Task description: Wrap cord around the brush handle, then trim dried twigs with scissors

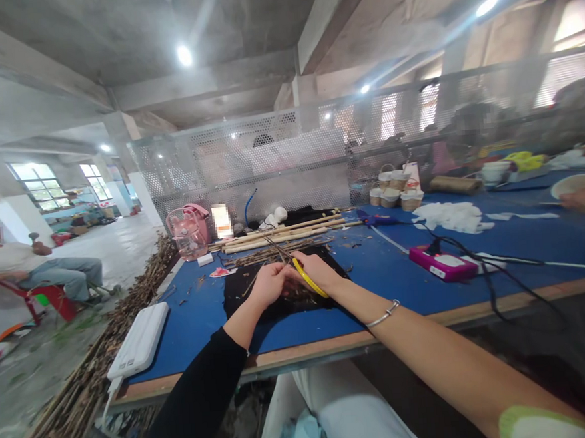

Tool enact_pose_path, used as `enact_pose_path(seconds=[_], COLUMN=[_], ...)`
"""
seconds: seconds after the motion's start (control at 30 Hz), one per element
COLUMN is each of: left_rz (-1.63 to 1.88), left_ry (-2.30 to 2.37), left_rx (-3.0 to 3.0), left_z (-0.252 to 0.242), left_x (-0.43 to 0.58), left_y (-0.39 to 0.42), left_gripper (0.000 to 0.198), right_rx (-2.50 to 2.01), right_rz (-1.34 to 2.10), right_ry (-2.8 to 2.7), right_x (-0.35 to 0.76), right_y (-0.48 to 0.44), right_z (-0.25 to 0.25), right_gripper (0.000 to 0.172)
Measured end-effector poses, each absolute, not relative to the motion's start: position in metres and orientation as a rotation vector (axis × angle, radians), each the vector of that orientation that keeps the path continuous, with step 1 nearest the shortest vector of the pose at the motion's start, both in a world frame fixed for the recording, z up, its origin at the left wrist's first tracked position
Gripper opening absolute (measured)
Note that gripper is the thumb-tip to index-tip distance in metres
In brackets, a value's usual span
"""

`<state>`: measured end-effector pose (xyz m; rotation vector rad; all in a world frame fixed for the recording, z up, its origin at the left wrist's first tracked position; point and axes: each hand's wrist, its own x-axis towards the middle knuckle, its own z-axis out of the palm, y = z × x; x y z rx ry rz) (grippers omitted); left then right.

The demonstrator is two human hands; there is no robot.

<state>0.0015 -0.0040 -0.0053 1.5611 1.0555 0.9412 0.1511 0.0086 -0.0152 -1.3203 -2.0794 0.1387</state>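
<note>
Gripping scissors with your right hand, left hand curled, hold unclear; scraps dot the cloth, stalks beyond look uncut

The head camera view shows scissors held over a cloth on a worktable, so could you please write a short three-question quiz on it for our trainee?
1. Which hand, left or right, holds the yellow-handled scissors?
2. True or false: the white power bank lies to the left of the magenta box.
3. Fill in the colour: the cloth beneath the scissors, spread on the blue tabletop, is ____.

Key:
1. The right hand.
2. True.
3. Black.
</note>
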Motion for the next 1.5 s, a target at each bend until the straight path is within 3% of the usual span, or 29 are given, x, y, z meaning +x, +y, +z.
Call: enact_pose_path(seconds=[0.53,0.83,1.5], left_rz=[0.939,0.961,0.962], left_ry=[0.96,0.975,1.004], left_rx=[1.501,1.563,1.551], left_z=[-0.008,-0.007,-0.007], left_x=[0.002,-0.001,-0.001], left_y=[-0.002,-0.001,0.0], left_gripper=[0.026,0.022,0.023], right_rx=[-1.15,-1.097,-1.279], right_rz=[-0.001,0.176,0.134], right_ry=[-2.145,-2.087,-2.08], right_x=[0.154,0.153,0.153], right_y=[0.021,0.01,0.011], right_z=[-0.028,-0.016,-0.018], right_gripper=[0.07,0.06,0.049])
